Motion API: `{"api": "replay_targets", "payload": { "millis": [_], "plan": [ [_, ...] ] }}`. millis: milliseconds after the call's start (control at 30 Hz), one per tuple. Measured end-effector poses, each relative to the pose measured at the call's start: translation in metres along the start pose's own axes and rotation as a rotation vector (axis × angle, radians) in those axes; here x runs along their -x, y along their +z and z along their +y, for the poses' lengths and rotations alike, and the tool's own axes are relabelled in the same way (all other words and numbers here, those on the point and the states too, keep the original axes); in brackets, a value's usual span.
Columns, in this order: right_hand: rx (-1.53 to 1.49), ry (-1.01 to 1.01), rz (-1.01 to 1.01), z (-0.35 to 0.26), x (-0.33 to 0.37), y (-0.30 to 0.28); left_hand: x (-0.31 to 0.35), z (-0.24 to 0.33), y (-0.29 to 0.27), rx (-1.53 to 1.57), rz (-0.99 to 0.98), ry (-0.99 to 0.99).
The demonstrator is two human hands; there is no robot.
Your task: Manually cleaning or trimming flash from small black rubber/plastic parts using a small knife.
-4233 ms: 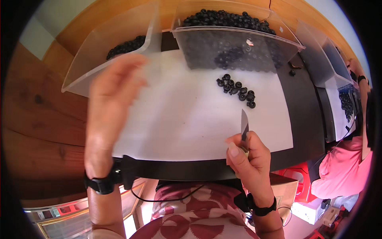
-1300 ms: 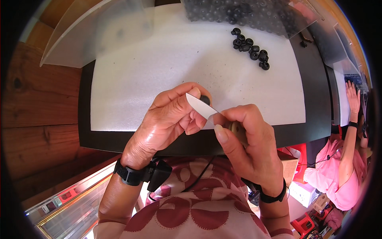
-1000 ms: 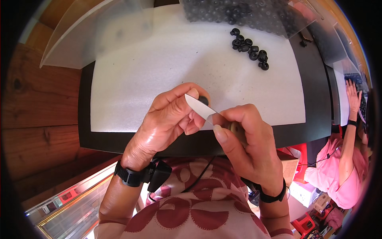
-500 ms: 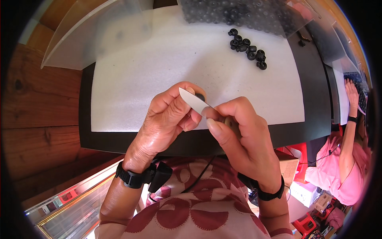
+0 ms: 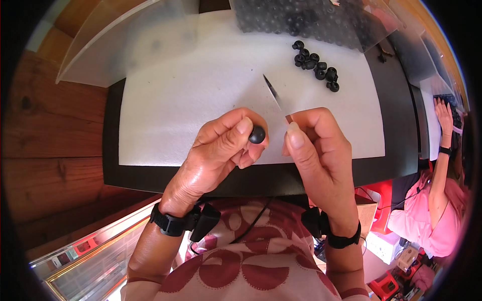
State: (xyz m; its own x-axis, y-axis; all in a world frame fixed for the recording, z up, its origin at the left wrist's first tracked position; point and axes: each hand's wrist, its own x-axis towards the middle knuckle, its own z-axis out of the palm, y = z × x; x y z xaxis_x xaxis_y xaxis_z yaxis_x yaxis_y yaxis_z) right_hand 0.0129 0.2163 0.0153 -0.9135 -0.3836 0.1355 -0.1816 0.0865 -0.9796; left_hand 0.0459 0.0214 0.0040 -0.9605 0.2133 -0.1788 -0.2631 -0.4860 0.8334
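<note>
Between the thumb and fingers of my left hand (image 5: 228,140) is a small round black rubber-like part (image 5: 257,134), its smooth domed side showing. My right hand (image 5: 321,155) grips a small knife (image 5: 275,93); the thin blade points up and away to the left, seen nearly edge-on. The blade is apart from the black part. Most of the knife's handle is hidden in my fingers. Both hands are above the near edge of a white foam sheet (image 5: 165,135).
Several similar black parts (image 5: 320,74) lie in a loose cluster at the sheet's far right. Behind them stands a clear bin (image 5: 311,27) full of more. A translucent bin (image 5: 108,55) is at the far left. Another person's hand (image 5: 444,115) is at the right edge.
The knife has come away from the black part to the right, and its blade has turned from broadside to nearly edge-on. The black part's domed side now shows in my left hand.
</note>
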Motion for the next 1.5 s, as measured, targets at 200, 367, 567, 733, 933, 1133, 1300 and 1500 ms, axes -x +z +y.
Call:
{"api": "replay_targets", "payload": {
  "millis": [200, 367, 567, 733, 933, 1133, 1300, 1500],
  "plan": [
    [-0.02, 0.036, -0.078, -0.012, -0.006, 0.013, 0.003, 0.001, 0.001, -0.048, 0.01, -0.013],
    [-0.266, 0.101, -0.102, -0.014, -0.011, 0.019, 0.007, 0.003, 0.003, -0.102, 0.007, 0.001],
    [-0.25, 0.129, -0.08, -0.013, -0.012, 0.011, 0.013, 0.021, 0.01, -0.215, -0.009, 0.046],
    [-0.247, 0.146, -0.002, -0.017, -0.006, 0.001, 0.005, 0.095, 0.006, -0.353, 0.329, 0.455],
    [-0.153, 0.051, -0.035, -0.012, 0.01, -0.012, -0.018, 0.191, -0.049, -0.541, 0.591, 0.582],
    [-0.102, 0.041, 0.02, -0.008, 0.016, -0.031, -0.033, 0.143, -0.006, -0.805, 0.471, 0.396],
    [-0.1, 0.082, 0.068, -0.006, 0.019, -0.04, -0.096, 0.058, 0.025, -1.162, 0.041, 0.286],
    [-0.111, 0.096, 0.099, -0.007, 0.023, -0.049, -0.142, 0.039, 0.046, -1.676, 0.044, 0.294]
  ]
}}
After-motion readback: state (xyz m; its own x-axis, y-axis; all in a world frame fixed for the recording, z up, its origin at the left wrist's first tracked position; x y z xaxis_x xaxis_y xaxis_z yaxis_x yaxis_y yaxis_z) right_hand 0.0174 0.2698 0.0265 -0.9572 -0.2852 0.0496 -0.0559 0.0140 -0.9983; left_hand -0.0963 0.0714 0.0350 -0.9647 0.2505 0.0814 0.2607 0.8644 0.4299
